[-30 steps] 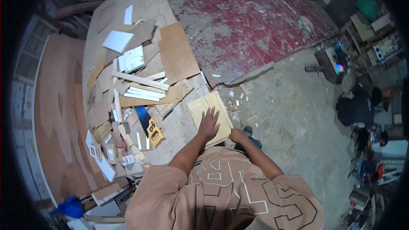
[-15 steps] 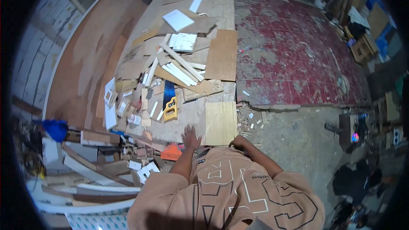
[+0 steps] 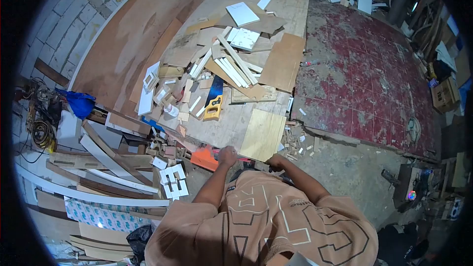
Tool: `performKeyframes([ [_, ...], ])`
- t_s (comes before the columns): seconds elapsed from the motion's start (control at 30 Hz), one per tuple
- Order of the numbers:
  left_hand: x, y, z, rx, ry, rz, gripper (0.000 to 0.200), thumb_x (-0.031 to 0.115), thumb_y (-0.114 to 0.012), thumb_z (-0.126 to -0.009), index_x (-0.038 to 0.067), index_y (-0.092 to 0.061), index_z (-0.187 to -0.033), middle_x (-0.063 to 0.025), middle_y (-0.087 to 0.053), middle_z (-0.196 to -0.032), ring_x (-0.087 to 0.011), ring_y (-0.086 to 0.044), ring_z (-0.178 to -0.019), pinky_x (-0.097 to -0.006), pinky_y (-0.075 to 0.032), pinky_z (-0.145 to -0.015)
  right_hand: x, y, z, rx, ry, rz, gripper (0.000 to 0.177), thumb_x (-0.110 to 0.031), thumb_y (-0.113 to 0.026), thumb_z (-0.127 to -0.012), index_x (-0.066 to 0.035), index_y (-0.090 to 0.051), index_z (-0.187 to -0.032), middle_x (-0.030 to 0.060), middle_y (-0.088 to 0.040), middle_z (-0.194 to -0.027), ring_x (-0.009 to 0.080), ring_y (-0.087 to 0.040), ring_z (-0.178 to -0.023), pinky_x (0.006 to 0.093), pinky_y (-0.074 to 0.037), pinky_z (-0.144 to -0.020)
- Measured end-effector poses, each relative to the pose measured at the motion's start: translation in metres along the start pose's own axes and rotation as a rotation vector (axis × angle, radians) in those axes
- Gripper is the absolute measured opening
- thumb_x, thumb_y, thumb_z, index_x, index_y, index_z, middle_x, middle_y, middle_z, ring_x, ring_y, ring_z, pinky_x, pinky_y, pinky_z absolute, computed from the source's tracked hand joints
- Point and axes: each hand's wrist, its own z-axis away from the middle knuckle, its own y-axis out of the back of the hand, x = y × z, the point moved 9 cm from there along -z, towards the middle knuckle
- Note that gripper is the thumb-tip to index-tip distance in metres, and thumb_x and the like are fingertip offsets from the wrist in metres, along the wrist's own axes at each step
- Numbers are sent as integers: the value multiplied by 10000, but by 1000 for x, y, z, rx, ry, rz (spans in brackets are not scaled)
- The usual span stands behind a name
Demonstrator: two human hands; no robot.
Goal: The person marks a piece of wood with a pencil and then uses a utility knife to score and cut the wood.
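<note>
A pale rectangular plywood board (image 3: 262,134) lies at the near right corner of the workbench (image 3: 231,130). My right hand (image 3: 277,162) is closed at the board's near right corner, its fingertips partly hidden. My left hand (image 3: 227,156) is curled at the bench's near edge, left of the board; what its fingers hold, if anything, cannot be made out. A thin reddish strip shows beside it. The handsaw (image 3: 213,107), with a yellow handle and dark blue blade, rests on the bench beyond my left hand.
White and brown wood strips (image 3: 231,71) are piled mid-bench, with white panels (image 3: 242,14) farther back. A small white bottle (image 3: 171,110) stands left of the saw. An orange object (image 3: 204,159) sits below the near edge. Offcuts (image 3: 295,140) litter the floor beside a raised red tiled area (image 3: 364,74).
My left hand has gone from lying flat with spread fingers on the bench to curled at its near edge. The camera view has turned, shifting the bench right; the board sits slightly more angled.
</note>
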Motion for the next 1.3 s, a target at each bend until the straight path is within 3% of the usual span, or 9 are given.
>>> performKeyframes([
  [0.13, 50, 20, -26, 131, -319, -7, 192, 194, -662, -746, 90, -613, -900, -124, -614, -1086, -334, -562, -1026, -481, -430, -899, 4, 4, -1, -9, -38, 78, 288, -258, -672, -839, 5, -647, -723, 84, -557, -596, 163, -474, -456, 352, -371, -400],
  [0.3, 156, 7, -19, 30, -976, -317, 694, 316, -735, -723, 70, -484, -1321, -224, -406, -1428, -377, -378, -1335, -523, -337, -1067, 11, -5, -21, -76, 147, 109, 319, -279, -714, -838, 30, -677, -766, 84, -571, -611, 170, -459, -458, 363, -372, -409],
  [0.37, 186, 1, -14, -88, -1056, -491, 829, 392, -730, -728, 63, -369, -1399, -233, -284, -1490, -390, -269, -1388, -550, -265, -1101, 10, 2, -5, -1, 21, 178, 230, -225, -737, -791, -25, -719, -904, 96, -664, -719, 224, -566, -537, 386, -457, -490],
  [0.43, 203, -17, -17, -200, -1155, -675, 970, 467, -725, -734, 56, -253, -1476, -241, -163, -1552, -404, -161, -1442, -577, -193, -1135, 12, -12, -35, 45, 342, 742, 323, -187, -765, -710, -154, -732, -1030, 69, -722, -901, 271, -659, -721, 397, -522, -633],
  [0.47, 207, -24, -26, -193, -1142, -628, 1004, 516, -693, -749, 41, -207, -1489, -240, -131, -1562, -406, -136, -1448, -587, -168, -1140, 67, -14, -80, 15, -69, 488, 437, -194, -772, -653, -264, -719, -1082, 36, -708, -1031, 291, -669, -870, 402, -533, -736],
  [0.6, 224, -41, -30, -150, -1196, -561, 927, 522, -571, -847, -4, -171, -1497, -235, -91, -1575, -403, -84, -1460, -596, -88, -1153, 21, 0, 5, 288, -257, 272, 357, -235, -727, -724, -99, -713, -1053, 182, -694, -1002, 357, -679, -896, 447, -532, -764],
  [0.8, 227, -53, -39, -26, -1178, -486, 848, 525, -466, -888, -2, -207, -1499, -209, -76, -1589, -379, -37, -1471, -609, -18, -1148, 19, -4, 33, 732, -393, -91, 260, -163, -603, -821, 30, -687, -974, 264, -671, -998, 390, -665, -966, 475, -532, -797],
  [0.9, 222, -35, -38, -34, -948, -478, 872, 570, -412, -904, 29, -124, -1524, -180, -42, -1600, -368, 20, -1476, -657, 12, -1121, 3, -5, 65, 764, -514, -209, 287, -142, -523, -871, -15, -668, -1084, 244, -643, -1139, 375, -645, -1045, 471, -515, -873],
  [1.3, 230, -62, -49, 28, -1066, -459, 789, 458, -427, -921, 31, -142, -1519, -149, -62, -1602, -344, 1, -1479, -627, 20, -1138, -8, -13, 110, 831, -404, -67, 279, -117, -447, -883, 45, -616, -1036, 263, -679, -962, 402, -681, -891, 492, -541, -757],
])
